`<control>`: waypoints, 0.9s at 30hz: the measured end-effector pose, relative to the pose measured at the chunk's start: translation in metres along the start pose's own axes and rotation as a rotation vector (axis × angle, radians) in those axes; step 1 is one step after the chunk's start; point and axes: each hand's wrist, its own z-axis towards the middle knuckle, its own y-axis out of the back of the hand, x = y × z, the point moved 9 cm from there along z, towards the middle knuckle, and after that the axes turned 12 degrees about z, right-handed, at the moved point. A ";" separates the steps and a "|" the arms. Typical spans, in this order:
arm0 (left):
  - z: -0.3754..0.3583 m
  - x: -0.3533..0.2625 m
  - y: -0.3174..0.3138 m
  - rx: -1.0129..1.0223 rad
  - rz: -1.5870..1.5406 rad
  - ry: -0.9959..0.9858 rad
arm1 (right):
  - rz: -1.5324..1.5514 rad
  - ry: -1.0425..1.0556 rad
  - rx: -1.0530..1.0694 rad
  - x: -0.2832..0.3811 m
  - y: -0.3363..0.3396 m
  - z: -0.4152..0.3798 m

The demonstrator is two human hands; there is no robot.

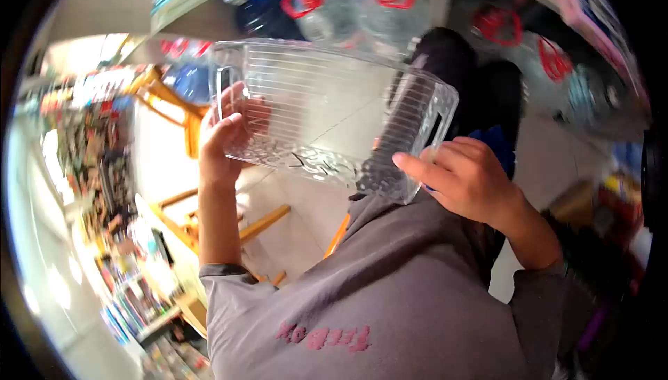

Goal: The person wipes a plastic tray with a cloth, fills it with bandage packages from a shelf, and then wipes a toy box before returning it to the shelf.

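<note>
A clear plastic storage basket with ribbed walls and slot handles is held up in front of my body, tilted. My left hand grips its left end, the thumb on the near side and the other fingers seen through the plastic. At the lower right corner, my right hand pinches the rim, its index finger stretched along the edge. Through the basket I see the floor and part of a dark trouser leg.
Large clear bottles with red handles stand under a shelf ahead. Left are a wooden stool and crowded shelves of goods. More red-handled bottles stand at the right, with a blurred cardboard box below them.
</note>
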 end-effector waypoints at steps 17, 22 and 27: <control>-0.197 -0.138 0.123 -1.036 1.655 -0.547 | 0.533 -0.085 -0.227 -0.007 0.020 0.047; -0.180 -0.116 0.159 -1.035 1.031 -0.328 | 0.684 0.157 -0.221 0.019 0.046 0.053; -0.100 -0.038 0.120 -0.502 0.560 -0.025 | 0.873 0.087 -0.618 0.016 0.059 0.051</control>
